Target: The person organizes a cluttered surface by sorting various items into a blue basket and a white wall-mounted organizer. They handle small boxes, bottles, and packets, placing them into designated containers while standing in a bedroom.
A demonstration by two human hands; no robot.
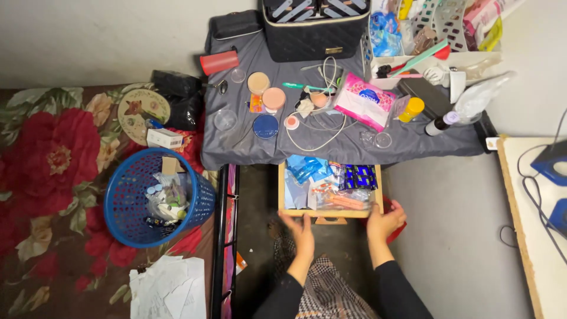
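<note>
A wooden drawer (282,190) stands pulled out from under a table draped in grey cloth (248,147). It holds blue packets (304,168), dark blue sachets (359,176) and clear bags with orange items (345,201). My left hand (300,231) lies flat against the drawer's front edge near its left corner, fingers spread. My right hand (385,220) rests at the drawer's front right corner, fingers curled around the edge. Both sleeves are black.
On the tabletop are a black quilted case (313,35), a pink packet (365,100), round compacts (266,126), a white cable (319,139), a yellow bottle (411,108) and a white organiser (425,35). A blue waste basket (127,201) stands at left on a floral rug (53,159).
</note>
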